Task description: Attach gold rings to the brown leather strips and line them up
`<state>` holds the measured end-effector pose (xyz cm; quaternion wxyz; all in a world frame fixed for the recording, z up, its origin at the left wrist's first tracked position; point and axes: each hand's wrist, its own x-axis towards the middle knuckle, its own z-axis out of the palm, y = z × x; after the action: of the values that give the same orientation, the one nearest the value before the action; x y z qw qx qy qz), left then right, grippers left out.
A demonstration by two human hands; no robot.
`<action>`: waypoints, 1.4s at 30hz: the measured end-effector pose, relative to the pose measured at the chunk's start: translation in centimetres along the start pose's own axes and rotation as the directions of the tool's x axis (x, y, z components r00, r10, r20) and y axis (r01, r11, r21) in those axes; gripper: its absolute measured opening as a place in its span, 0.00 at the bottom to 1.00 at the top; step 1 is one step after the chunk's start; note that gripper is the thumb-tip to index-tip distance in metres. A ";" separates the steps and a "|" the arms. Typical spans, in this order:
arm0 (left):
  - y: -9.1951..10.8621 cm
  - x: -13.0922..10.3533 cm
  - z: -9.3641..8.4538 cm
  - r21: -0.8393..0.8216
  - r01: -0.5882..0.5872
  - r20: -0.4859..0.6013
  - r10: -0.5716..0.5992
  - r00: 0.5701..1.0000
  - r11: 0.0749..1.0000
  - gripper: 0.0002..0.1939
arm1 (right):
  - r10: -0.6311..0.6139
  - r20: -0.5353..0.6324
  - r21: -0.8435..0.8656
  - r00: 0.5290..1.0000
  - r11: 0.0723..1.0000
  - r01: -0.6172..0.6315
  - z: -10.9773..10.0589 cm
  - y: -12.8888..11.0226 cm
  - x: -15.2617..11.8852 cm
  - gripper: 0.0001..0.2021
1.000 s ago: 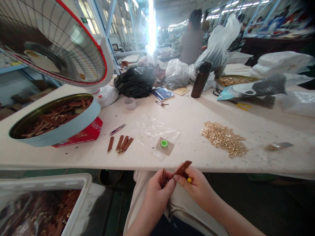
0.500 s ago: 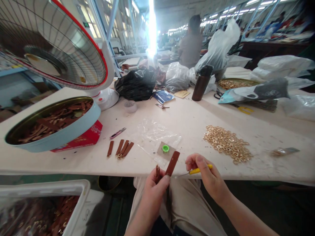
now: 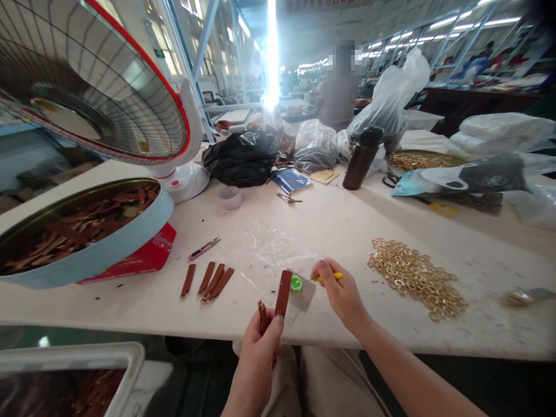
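Note:
My left hand (image 3: 262,341) pinches a brown leather strip (image 3: 284,292) upright, with more folded brown pieces (image 3: 262,315) tucked between its fingers. In my right hand (image 3: 341,292) is a thin tool with a yellow handle (image 3: 329,277); its tip points left toward a small green cap (image 3: 296,283). That cap sits on a grey square plate (image 3: 306,296), just right of the strip. Whether the tip touches the cap I cannot tell. Several finished-looking strips (image 3: 212,281) with gold rings lie to the left. A heap of gold rings (image 3: 414,275) spreads to the right.
A pale blue round tin (image 3: 99,240) of brown strips tilts on a red box (image 3: 147,255) beneath a fan (image 3: 108,81). Thread snips (image 3: 204,249) lie nearby. Behind are a black bag (image 3: 241,156) and a dark bottle (image 3: 363,159). A white bin (image 3: 134,370) stands lower left.
My right hand has moved left and up with the yellow-handled tool, bringing its tip beside the green cap. The strip in my left hand is more upright. The view has shifted slightly.

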<state>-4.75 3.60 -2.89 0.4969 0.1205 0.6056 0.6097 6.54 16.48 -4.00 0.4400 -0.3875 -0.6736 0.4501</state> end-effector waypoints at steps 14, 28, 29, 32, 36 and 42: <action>-0.9 0.8 -0.2 -0.015 0.043 -0.074 -0.044 0.996 0.999 0.16 | -0.013 0.016 0.006 1.000 1.000 0.013 0.2 0.6 0.1 0.20; -0.9 0.1 -0.5 0.012 0.037 -0.061 -0.036 0.997 0.999 0.21 | 0.088 -0.178 0.270 0.980 0.962 -0.038 -1.0 -1.2 -0.8 0.21; -0.9 0.0 -0.4 0.015 0.032 -0.046 -0.032 0.998 0.999 0.21 | 0.105 -0.198 0.351 0.975 0.936 -0.030 -1.2 -1.8 -1.2 0.20; -0.5 -0.4 -0.3 0.025 0.029 0.011 -0.030 0.999 0.999 0.20 | 0.112 -0.190 0.514 0.975 0.858 0.002 -1.8 -4.0 -2.8 0.19; 0.1 -1.6 -0.3 0.039 0.024 0.091 -0.027 0.995 0.999 0.20 | 0.107 -0.101 0.541 0.989 0.840 -0.036 -2.1 -6.0 -4.5 0.19; 0.4 -2.7 -0.5 0.064 0.017 0.104 -0.023 0.994 0.998 0.19 | 0.108 -0.044 0.522 0.993 0.850 -0.070 -1.7 -6.4 -5.4 0.20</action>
<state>-4.00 1.41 -1.44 0.5298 0.1619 0.5991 0.5781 9.03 10.04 1.06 0.5307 -0.3012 -0.4923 0.6206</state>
